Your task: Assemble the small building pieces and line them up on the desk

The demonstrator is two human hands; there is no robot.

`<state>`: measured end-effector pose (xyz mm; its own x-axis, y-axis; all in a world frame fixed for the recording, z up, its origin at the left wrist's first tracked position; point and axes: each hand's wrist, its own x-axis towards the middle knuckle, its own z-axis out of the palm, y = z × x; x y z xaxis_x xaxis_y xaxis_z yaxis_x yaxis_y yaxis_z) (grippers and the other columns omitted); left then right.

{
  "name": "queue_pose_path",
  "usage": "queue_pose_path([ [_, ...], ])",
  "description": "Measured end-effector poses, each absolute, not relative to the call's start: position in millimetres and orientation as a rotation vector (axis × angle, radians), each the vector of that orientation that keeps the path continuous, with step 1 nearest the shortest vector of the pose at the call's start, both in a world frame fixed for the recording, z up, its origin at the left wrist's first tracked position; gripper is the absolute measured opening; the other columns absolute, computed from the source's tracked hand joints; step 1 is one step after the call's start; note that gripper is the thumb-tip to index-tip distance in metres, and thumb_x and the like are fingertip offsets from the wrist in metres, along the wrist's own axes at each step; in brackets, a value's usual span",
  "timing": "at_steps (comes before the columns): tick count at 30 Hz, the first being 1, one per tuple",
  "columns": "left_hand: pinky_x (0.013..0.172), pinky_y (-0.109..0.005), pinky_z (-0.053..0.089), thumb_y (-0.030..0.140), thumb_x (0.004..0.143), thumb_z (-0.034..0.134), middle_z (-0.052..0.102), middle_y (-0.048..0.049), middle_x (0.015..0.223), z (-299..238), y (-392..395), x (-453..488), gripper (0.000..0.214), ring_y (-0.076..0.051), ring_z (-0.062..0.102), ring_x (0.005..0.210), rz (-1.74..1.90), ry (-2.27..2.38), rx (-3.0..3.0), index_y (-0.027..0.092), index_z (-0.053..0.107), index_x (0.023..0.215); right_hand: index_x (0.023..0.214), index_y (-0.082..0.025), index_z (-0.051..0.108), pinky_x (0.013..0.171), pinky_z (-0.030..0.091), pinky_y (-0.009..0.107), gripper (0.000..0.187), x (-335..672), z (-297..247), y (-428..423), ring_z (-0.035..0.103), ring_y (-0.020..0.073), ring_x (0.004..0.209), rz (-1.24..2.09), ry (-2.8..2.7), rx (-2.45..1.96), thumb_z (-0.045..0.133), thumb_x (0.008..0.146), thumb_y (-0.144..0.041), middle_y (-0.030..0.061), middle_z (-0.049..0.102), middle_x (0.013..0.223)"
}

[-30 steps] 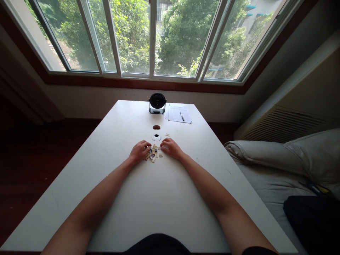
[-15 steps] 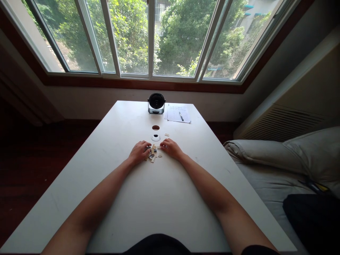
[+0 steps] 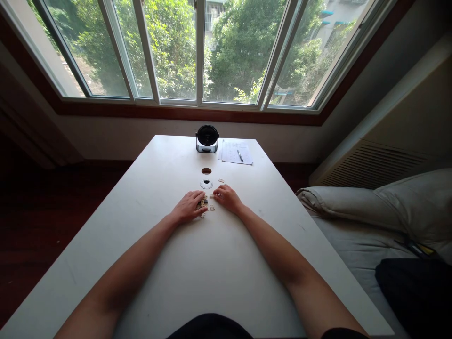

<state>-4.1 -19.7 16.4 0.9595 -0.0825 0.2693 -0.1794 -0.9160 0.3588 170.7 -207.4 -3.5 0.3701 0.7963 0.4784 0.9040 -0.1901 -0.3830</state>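
Nothing could be read from where I stood. The sheet of paper [image 3: 236,153] at the far end of the white table [image 3: 201,268] carried rows of small marks, too tiny to make out. The pen [image 3: 240,155] on it, the small black desk fan [image 3: 207,135] beside it and the small tan bricks [image 3: 212,207] showed no legible lettering.

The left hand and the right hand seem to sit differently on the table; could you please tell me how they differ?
The left hand lies flatter, with fingers stretched out over the small tan building bricks, while the right hand is more curled. The left hand covers much of the pile; the right hand sits beside it. Both rest on the white table.
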Motion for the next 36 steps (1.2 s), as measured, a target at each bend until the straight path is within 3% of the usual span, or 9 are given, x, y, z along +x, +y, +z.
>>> queue_pose_path([
  [5,0.119,-0.047,0.029,0.049,0.089,0.06,0.047,-0.0103,0.149,24.7,-26.4,-7.5,0.066,-0.029,0.041,0.138,0.335,-0.247,2.733,0.025,0.042,0.148,0.094,-0.024,0.07,0.083,0.047,0.032,0.004,169.7,-2.0,-208.2,0.056,0.021,0.094,-0.283,-1.408,-2.06,0.069,0.09,-0.025,0.0043,0.063,0.089],
  [11,0.114,-0.044,0.035,0.037,0.089,0.062,0.056,-0.0071,0.14,28.2,-28.5,-8.1,0.054,-0.027,0.047,0.132,0.343,-0.267,2.652,0.029,0.051,0.141,0.095,-0.024,0.069,0.082,0.046,0.035,0.007,179.2,-5.3,-207.1,0.055,0.0222,0.089,-0.378,-1.251,-2.124,0.063,0.094,-0.028,0.0049,0.064,0.086],
  [18,0.099,-0.041,0.046,0.029,0.092,0.053,0.067,-0.0064,0.112,21.1,-18.6,-5.2,0.023,-0.024,0.057,0.109,0.539,0.092,2.583,0.024,0.069,0.108,0.09,-0.023,0.068,0.075,0.044,0.032,0.009,204.6,-12.3,-202.7,0.054,0.0212,0.084,-0.431,-1.065,-2.24,0.061,0.093,-0.028,0.0049,0.062,0.082],
  [24,0.093,-0.041,0.047,0.029,0.091,0.052,0.066,-0.0068,0.101,18.7,-13.5,-4.3,0.02,-0.024,0.058,0.099,0.583,0.256,2.582,0.024,0.071,0.096,0.093,-0.023,0.068,0.077,0.043,0.033,0.007,213.2,-11.5,-199.5,0.057,0.0231,0.091,-0.301,-0.959,-2.389,0.063,0.093,-0.028,0.0064,0.063,0.088],
  [31,0.093,-0.04,0.047,0.029,0.09,0.055,0.064,-0.006,0.104,22.9,-18.6,-6.2,0.017,-0.024,0.056,0.103,0.567,0.139,2.604,0.025,0.069,0.1,0.117,-0.023,0.064,0.078,0.044,0.034,0.023,207.8,-8.1,-202.3,0.058,0.0241,0.091,-0.328,-0.918,-2.347,0.06,0.094,-0.024,0.0081,0.065,0.092],
  [36,0.096,-0.041,0.046,0.031,0.09,0.059,0.063,-0.0059,0.109,33.4,-27.9,-9.1,0.01,-0.024,0.054,0.104,0.521,-0.063,2.637,0.024,0.065,0.093,0.097,-0.024,0.069,0.076,0.044,0.031,0.013,189.7,-6.7,-207.8,0.058,0.0199,0.083,-0.326,-1.165,-2.195,0.057,0.094,-0.022,0.0044,0.064,0.085],
])
